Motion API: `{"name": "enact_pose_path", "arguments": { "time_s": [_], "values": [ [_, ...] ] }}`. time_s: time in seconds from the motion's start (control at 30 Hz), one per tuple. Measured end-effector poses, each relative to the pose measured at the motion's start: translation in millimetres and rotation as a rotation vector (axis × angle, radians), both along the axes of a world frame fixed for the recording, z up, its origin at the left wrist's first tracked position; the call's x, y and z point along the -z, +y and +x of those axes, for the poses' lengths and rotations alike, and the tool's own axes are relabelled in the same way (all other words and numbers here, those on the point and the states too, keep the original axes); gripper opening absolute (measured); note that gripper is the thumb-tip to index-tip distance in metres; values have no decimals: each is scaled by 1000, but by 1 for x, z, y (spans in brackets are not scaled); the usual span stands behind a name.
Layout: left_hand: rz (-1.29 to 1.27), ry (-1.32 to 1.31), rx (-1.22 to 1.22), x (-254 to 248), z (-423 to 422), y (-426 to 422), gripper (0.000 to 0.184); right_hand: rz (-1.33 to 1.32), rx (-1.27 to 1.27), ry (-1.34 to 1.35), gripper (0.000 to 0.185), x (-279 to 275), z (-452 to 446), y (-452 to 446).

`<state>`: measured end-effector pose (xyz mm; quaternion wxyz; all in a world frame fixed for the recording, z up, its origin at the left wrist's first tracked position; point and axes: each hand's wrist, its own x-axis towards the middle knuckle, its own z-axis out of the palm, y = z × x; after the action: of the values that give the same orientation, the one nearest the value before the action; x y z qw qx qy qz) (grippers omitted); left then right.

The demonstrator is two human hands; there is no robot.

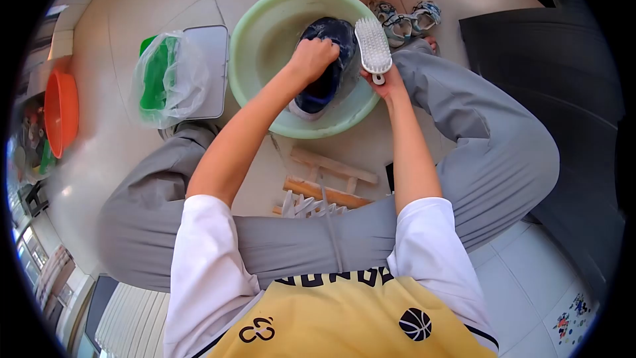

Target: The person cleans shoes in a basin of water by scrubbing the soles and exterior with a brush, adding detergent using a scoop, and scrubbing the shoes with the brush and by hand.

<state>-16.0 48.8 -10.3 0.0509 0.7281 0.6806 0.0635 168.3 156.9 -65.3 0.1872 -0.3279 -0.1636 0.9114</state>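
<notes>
1. Clearly, we have the left hand [315, 59] clenched on a dark navy shoe with a pale sole [336, 66], its opening just below our knuckles.
2. We keep that shoe inside a round, pale green plastic basin [242, 46], whose rim curves around our left fingers.
3. We grasp a white, oblong plastic brush [373, 46] in the right hand [389, 83], bristles facing up beyond our fingers, close to the shoe's right side.
4. Past our right fingertips we see patterned strappy sandals [417, 20]; well left of our left fingers lies a crumpled clear plastic bag [189, 86].
</notes>
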Motion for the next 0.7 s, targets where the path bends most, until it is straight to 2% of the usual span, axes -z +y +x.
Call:
{"name": "enact_pose_path", "arguments": {
  "time_s": [0.07, 0.13, 0.17, 0.23, 0.3, 0.37, 0.4, 0.43, 0.47, 0.5, 0.53, 0.57, 0.6, 0.63, 0.67, 0.7],
  "values": [
    [-20, 15, -29, -29, -6, 6, 9, -48, -35, -21, 21, 26, 5, 4],
    [-90, 43, -96, -50, -16, 15, 9, -76, -60, 58, 24, 12, -1, -3],
    [-96, 50, -93, -48, -21, 18, 9, -94, -93, 125, 26, 4, -5, -7],
    [-341, 123, 9, -40, -33, 26, 11, -97, -53, 114, 30, -1, -12, -16],
    [-435, 141, 28, -28, -39, 26, 16, -74, -27, -91, 30, -14, -16, -19],
    [-385, -45, -130, -31, -41, 16, 20, -17, -31, -66, 31, -20, -13, -18],
    [-313, -220, -138, -18, -50, 9, 25, 3, -37, -58, 31, -19, -13, -18],
    [-316, -221, -134, -15, -56, 8, 25, 28, -49, -52, 31, -17, -14, -20],
    [-386, -373, -190, -13, -61, 9, 28, 25, -49, -51, 31, -16, -17, -22],
    [-452, -523, -246, -12, -65, 10, 31, -15, -6, -171, 29, -13, -22, -24],
    [-393, -460, -195, -11, -64, 10, 35, -56, 37, -291, 27, -10, -26, -27],
    [-391, -456, -198, -6, -58, 12, 35, -54, 35, -286, 27, -3, -26, -30],
    [-243, -344, -86, 4, -51, 15, 34, -18, -35, -172, 25, 6, -22, -33],
    [-95, -231, 26, 9, -45, 22, 35, 20, -103, -58, 25, -8, -25, -38],
    [-269, -253, 35, 14, -40, 34, 35, -16, 1, -235, 25, -20, -33, -48],
    [-446, -276, 43, 16, -35, 45, 36, -13, 0, -232, 25, -18, -28, -53]
  ]
}}
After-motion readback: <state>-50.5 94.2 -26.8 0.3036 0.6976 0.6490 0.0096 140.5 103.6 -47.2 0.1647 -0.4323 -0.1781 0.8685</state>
